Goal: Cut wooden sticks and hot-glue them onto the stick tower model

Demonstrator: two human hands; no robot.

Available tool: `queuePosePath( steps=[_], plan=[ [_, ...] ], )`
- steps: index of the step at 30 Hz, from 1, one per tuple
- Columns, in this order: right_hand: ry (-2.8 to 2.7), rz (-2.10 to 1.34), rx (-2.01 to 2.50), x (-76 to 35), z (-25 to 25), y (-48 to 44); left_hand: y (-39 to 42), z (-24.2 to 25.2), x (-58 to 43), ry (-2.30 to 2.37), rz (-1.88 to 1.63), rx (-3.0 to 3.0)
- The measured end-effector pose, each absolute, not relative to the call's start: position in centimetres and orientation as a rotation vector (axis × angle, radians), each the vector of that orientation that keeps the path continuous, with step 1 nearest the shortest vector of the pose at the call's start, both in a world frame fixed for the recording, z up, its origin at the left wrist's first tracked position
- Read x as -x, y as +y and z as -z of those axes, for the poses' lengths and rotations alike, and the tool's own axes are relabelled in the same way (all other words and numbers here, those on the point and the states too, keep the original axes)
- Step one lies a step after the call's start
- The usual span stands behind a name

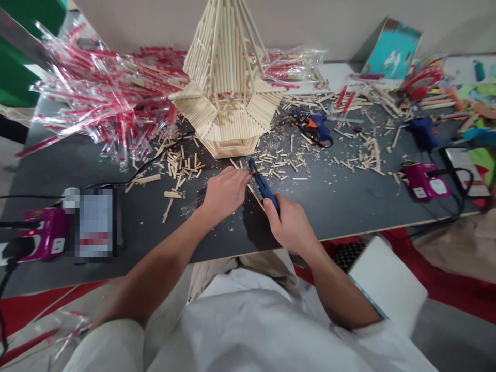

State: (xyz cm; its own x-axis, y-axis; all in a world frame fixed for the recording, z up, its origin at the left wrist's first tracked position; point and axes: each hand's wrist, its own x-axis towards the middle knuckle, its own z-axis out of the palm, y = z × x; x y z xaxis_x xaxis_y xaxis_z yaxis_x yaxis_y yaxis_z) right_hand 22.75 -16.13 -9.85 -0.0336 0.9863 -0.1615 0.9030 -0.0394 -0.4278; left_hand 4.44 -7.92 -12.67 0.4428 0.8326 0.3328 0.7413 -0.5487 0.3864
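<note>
White sleeves (108, 346) fill the bottom of the frame, and your forearms (163, 263) reach up to the dark tabletop (333, 201). Your right hand (290, 226) is closed around a blue-handled tool (263, 185). Your left hand (227, 192) is curled tight just beside it, pinching a thin wooden stick (256, 197) against the tool's head. Loose stick offcuts (180, 170) lie scattered beyond. Farther up stands a tiered tower of wooden sticks (225, 77), with red-printed plastic wrappers (101, 98) heaped at upper left.

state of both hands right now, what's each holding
left hand: closed on a thin pale wooden stick
right hand: closed around a blue plastic hot glue gun
</note>
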Motion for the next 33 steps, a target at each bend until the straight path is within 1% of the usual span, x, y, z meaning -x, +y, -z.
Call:
queuePosePath(
  steps=[4,9,12,17,19,22,27,29,33],
  plan=[
    [-2.061,-0.429,2.158,-22.4,11.2,-16.3,-7.9,12.8,-4.4,1.363,-0.735,-2.510],
    [-2.077,-0.395,2.152,-22.2,11.9,-16.4,-7.8,12.8,-4.2,1.347,-0.724,-2.531],
    [-2.053,-0.446,2.109,-22.4,11.5,-16.4,-7.7,12.7,-4.1,1.350,-0.715,-2.530],
    [-1.929,-0.695,1.949,-23.8,9.7,-16.8,-7.4,12.4,-3.8,1.326,-0.706,-2.558],
    [-1.892,-0.717,1.938,-24.6,8.8,-17.1,-7.3,12.3,-3.6,1.322,-0.701,-2.555],
    [-1.873,-0.561,2.025,-25.7,8.1,-17.4,-7.1,12.1,-3.4,1.366,-0.703,-2.536],
    [-1.976,-0.049,2.167,-27.2,9.2,-17.1,-7.1,11.7,-3.3,1.546,-0.739,-2.489],
    [-2.011,0.030,2.184,-27.5,10.1,-17.1,-7.1,11.7,-3.4,1.581,-0.742,-2.491],
    [-2.039,0.031,2.195,-27.4,11.5,-17.5,-7.0,11.9,-3.4,1.618,-0.717,-2.469]
  ],
)
